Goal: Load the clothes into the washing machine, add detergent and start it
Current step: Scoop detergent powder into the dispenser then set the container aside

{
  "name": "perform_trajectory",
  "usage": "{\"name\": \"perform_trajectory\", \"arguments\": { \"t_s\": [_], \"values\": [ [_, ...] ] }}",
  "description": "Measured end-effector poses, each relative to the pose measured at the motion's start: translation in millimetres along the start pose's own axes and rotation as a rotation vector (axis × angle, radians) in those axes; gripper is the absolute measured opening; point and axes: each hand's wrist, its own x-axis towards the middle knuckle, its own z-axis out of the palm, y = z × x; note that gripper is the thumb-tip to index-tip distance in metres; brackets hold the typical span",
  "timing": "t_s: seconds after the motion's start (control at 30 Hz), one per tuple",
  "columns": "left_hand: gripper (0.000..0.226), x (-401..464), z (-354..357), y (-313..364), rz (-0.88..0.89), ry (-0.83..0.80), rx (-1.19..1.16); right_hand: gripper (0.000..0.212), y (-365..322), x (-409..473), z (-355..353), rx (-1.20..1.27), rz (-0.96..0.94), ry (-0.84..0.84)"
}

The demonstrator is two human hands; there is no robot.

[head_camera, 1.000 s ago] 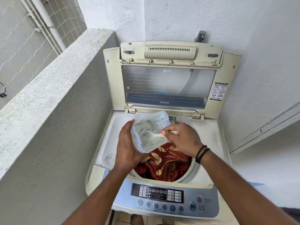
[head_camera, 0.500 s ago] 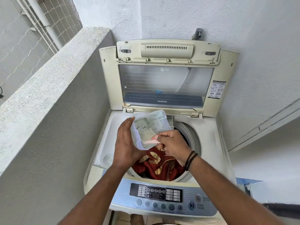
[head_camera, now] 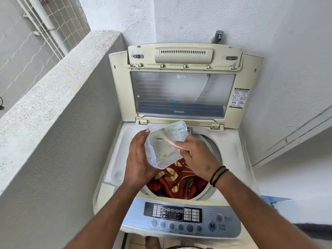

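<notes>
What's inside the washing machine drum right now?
Red cloth with gold leaf patterns lies in the round drum. The clear plastic detergent tub and both hands cover its far part; anything underneath is hidden.

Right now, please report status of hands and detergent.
Left hand holds detergent tub over drum. Right hand pinches pink scoop inside. Red clothes loaded, lid up.

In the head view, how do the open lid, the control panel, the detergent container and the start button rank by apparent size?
1. open lid
2. control panel, though it lies nearer the camera
3. detergent container
4. start button
</notes>
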Motion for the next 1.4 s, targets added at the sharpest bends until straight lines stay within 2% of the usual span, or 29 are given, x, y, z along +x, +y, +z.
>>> {"name": "perform_trajectory", "arguments": {
  "t_s": [0.17,0.27,0.33,0.4,0.47,0.57,0.73,0.83,0.9,1.07,1.4],
  "values": [
    [0.112,-4,-1,0,-0.029,0.014,0.002,0.032,-7,-18,9,0.013,-0.039,-0.203],
    [0.114,-10,-3,2,-0.049,0.004,-0.007,0.029,-12,-21,3,0.112,-0.022,-0.133],
    [0.114,-12,-4,4,-0.052,0.005,-0.027,0.031,-12,-19,2,0.087,0.014,-0.075],
    [0.114,-13,-4,4,-0.061,0.012,-0.045,0.031,-13,-18,3,0.033,0.034,-0.094],
    [0.116,-15,-6,2,-0.075,0.028,-0.041,0.03,-15,-20,7,0.08,0.063,-0.14],
    [0.116,-17,-8,2,-0.06,0.023,-0.047,0.026,-17,-20,13,0.252,0.172,-0.159],
    [0.117,-21,-8,4,-0.05,0.048,-0.047,0.013,-26,-21,22,0.744,0.473,-0.103],
    [0.124,-21,-11,3,-0.085,0.066,-0.041,0.014,-30,-24,22,1.031,0.656,-0.061],
    [0.123,-20,-13,3,-0.135,0.072,-0.07,0.01,-31,-26,21,1.126,0.702,-0.04],
    [0.127,-25,-11,5,-0.3,0.108,-0.16,0.016,-32,-26,19,1.213,0.693,0.037],
    [0.128,-30,-4,-10,-0.471,0.201,-0.199,0.015,-14,-23,8,1.272,0.639,0.098]
  ]
}}
